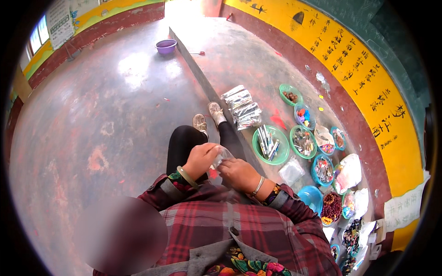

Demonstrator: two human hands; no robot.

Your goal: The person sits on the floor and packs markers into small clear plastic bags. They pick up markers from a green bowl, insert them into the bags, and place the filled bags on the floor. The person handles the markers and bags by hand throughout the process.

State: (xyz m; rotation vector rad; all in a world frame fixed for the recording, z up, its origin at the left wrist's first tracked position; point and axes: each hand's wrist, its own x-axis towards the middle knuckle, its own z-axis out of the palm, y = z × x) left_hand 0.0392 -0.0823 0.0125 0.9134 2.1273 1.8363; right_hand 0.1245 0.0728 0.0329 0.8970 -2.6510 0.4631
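Observation:
A small clear plastic bag (223, 154) is between my two hands, above my lap. My left hand (201, 158), with a pale bangle at the wrist, pinches the bag's left side. From the other side my right hand (239, 174), wearing a silver bangle, has its fingers bent against the bag's lower right part. What the bag holds, if anything, I cannot make out. To the right of my hands stands a green basket (282, 157) with several pens (264, 141) in it. A pile of flat clear bags (292, 171) lies just below that basket.
Filled clear packs (246, 115) lie beyond my knees along a low ledge (198, 76). Several more baskets with small parts, a blue bowl (309, 198) and dark red beads (332, 207) line the right side. A purple basin (166, 49) stands far off on the floor.

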